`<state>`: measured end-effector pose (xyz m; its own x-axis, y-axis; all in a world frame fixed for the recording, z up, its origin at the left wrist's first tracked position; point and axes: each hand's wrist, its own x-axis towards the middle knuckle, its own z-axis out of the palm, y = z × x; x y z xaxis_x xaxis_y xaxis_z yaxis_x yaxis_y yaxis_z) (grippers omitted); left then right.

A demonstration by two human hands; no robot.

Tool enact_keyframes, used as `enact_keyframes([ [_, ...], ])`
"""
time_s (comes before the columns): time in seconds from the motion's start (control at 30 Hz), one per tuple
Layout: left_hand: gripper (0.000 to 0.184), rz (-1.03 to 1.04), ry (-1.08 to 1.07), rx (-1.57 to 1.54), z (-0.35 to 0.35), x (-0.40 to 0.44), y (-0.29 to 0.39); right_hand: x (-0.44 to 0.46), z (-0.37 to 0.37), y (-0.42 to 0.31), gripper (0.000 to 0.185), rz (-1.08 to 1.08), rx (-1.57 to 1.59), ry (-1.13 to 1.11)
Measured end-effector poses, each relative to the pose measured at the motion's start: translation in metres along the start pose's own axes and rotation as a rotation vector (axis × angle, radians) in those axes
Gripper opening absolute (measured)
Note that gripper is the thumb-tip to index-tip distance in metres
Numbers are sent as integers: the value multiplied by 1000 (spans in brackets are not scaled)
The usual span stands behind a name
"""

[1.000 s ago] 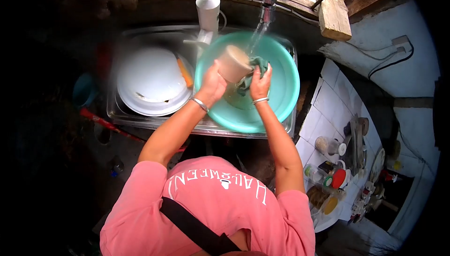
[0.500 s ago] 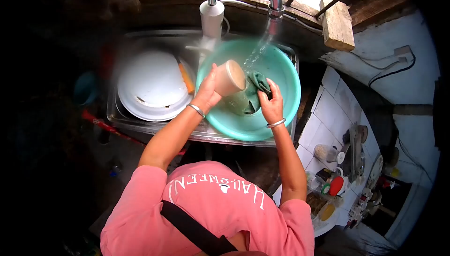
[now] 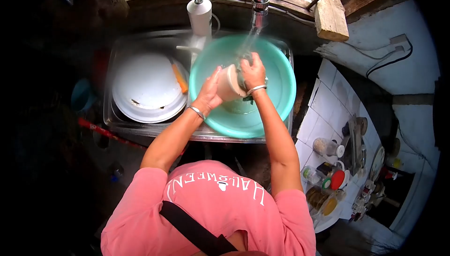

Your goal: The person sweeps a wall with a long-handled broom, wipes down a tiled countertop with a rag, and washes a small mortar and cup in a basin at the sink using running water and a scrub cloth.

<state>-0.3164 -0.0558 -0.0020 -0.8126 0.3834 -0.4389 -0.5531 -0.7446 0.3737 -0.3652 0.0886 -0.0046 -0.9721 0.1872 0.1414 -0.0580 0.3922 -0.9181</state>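
Observation:
Over the green basin (image 3: 284, 87), my left hand (image 3: 210, 90) grips a pinkish-beige cup (image 3: 227, 84) from its left side, the cup lying tilted with its mouth to the right. My right hand (image 3: 253, 72) is closed on a dark green cloth (image 3: 249, 98), pressed at the cup's mouth; most of the cloth is hidden by the hand. Water runs from the faucet (image 3: 259, 10) onto the area by my right hand. Some water lies in the basin.
A white basin or plate (image 3: 145, 85) with an orange object (image 3: 179, 78) stands in the sink's left part. The steel sink rim (image 3: 220, 138) runs below. Jars (image 3: 328, 147) and dishes are on the tiled counter (image 3: 326, 108) at the right. A wooden block (image 3: 330, 18) juts near the window.
My right hand has brought the cloth up and left to the cup's mouth; half a second ago the cloth hung apart from it. The whole view has shifted slightly.

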Motion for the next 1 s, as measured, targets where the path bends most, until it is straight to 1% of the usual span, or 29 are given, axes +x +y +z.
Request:
enact_keyframes([
  [0.07, 47, 9, -28, 7, -4, 1, -2, -4, -9, 21, 30, -33, -105, 53],
  [0.2, 53, 25, 27, 35, -8, -2, 0, -16, -29, 39, 31, -27, -401, 112],
  [0.23, 54, 28, 28, 36, -8, -2, 2, -20, -38, 38, 36, 39, -510, 7],
  [0.33, 60, 18, -12, 20, -3, 0, 11, -41, -51, 50, 43, -101, -835, -99],
  [0.37, 62, 24, -16, 25, -2, 2, 12, -44, -53, 39, 49, -54, -755, -103],
  [0.47, 66, 18, 12, 44, -4, 7, 10, -36, -54, 30, 50, 131, 129, -246],
  [0.5, 67, -1, 11, 59, -2, 9, 8, -40, -48, 41, 50, 108, 222, -299],
  [0.57, 71, -16, -29, 119, 1, 9, 4, -51, -45, -17, 48, 394, 483, -234],
  [0.6, 71, 20, -39, 135, 4, 7, 2, -55, -44, -45, 47, 530, 613, -170],
  [0.63, 69, -9, -11, 168, 10, 1, 3, -53, -36, -9, 46, 289, 462, -239],
  [0.67, 65, -2, -105, 195, 1, 4, 3, -54, -40, -25, 45, 461, 566, -237],
  [0.7, 60, 15, -117, 228, 3, 1, 5, -54, -33, -1, 44, 300, 549, -206],
  [0.73, 54, 44, -128, 260, -1, 3, 7, -54, -28, 8, 43, 190, 569, -161],
  [0.77, 48, 47, -134, 296, -10, 5, 10, -54, -31, 5, 42, 199, 564, -147],
  [0.8, 45, 77, -83, 348, -7, 2, 12, -56, -35, 1, 42, 208, 561, -137],
  [0.83, 42, 71, -114, 428, -5, -2, 16, -58, -34, 3, 41, 192, 551, -119],
  [0.87, 39, 44, -145, 441, -13, 1, 21, -59, -34, 6, 39, 181, 544, -95],
  [0.9, 38, -6, -205, 426, -15, 0, 25, -60, -37, 7, 35, 156, 470, -99],
  [0.93, 38, -61, -262, 407, -14, -2, 29, -60, -38, 6, 31, 217, 483, -101],
  [1.0, 39, -199, -125, 281, -4, -9, 32, -61, -39, 4, 30, 203, 484, -72],
])
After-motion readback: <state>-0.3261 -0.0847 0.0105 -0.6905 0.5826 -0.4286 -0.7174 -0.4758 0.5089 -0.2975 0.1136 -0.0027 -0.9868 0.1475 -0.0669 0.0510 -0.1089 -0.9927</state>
